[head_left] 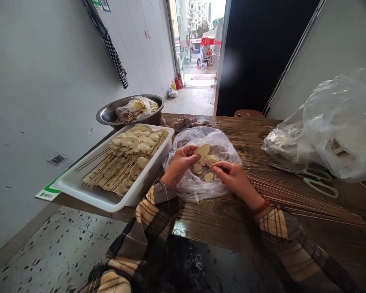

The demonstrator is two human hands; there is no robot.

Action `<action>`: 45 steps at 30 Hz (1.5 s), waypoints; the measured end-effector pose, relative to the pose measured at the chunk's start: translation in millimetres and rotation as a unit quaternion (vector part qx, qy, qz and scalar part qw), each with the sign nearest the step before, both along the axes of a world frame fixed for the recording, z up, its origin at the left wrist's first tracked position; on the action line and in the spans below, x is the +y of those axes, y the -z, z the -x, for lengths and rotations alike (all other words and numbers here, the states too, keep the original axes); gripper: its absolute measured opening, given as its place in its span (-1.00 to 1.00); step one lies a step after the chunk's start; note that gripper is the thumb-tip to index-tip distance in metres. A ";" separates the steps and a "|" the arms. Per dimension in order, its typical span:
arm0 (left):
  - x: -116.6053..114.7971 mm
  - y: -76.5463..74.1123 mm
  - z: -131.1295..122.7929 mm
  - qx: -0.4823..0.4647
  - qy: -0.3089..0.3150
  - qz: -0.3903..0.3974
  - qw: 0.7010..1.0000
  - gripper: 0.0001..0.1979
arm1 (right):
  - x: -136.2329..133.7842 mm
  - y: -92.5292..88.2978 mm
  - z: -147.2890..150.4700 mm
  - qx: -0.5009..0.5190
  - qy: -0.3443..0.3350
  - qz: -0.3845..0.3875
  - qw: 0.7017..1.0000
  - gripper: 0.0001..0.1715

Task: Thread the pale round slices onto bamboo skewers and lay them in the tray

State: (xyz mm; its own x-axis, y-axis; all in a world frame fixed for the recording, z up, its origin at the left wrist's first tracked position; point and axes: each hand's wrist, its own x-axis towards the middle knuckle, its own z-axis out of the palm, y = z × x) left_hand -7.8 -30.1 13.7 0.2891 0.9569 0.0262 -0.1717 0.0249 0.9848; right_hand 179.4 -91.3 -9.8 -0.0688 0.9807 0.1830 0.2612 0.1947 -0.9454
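Note:
My left hand (183,160) pinches a pale, thin slice (203,150), which looks like potato, between thumb and fingers. My right hand (230,175) is closed in a pinch close to it, on what looks like a thin bamboo skewer, mostly hidden by the fingers. Under both hands lies an open clear plastic bag (198,191) with several loose slices (209,176) in it. To the left, a white tray (106,205) holds many slices threaded on skewers (110,167) in overlapping rows.
Behind the tray stands a metal basin (105,116) with bagged skewered food. Loose bamboo skewers (293,203) lie across the wooden table (198,219) at right, near green-handled scissors (319,183) and a bulky plastic bag (332,122). A dark bundle (189,123) rests behind the bag of slices.

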 end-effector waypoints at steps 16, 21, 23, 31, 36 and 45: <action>-4.4 -4.6 0.5 0.057 -0.040 -0.075 0.995 -0.76 | -1.0 5.1 -0.1 -0.026 0.006 -0.005 1.000 -0.60; -3.7 -4.7 0.3 0.093 -0.054 -0.096 0.990 -0.78 | -1.7 5.8 -0.2 -0.024 0.005 -0.008 1.000 -0.61; -3.3 -4.7 0.7 0.107 -0.064 -0.102 0.987 -0.77 | -1.9 5.6 -0.2 -0.027 0.005 -0.012 1.000 -0.62; -1.3 -2.5 2.1 0.158 -0.061 -0.142 0.975 -0.79 | -0.9 6.9 -1.7 -0.045 0.006 -0.021 0.999 -0.62; -2.8 -4.0 1.2 0.201 -0.073 -0.167 0.963 -0.78 | -2.0 4.6 -1.4 -0.057 0.000 -0.012 0.998 -0.60; -6.6 -8.0 -2.8 0.264 -0.077 -0.228 0.934 -0.84 | -0.9 6.5 -1.2 -0.047 -0.001 -0.017 0.999 -0.61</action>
State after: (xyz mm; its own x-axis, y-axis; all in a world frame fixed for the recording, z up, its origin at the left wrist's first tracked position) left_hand -5.0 -36.7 21.8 0.2362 0.9125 0.3341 0.3747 -0.4028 0.8351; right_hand 180.6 -92.2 -16.3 -0.0885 0.9741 0.2082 0.3485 0.2261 -0.9096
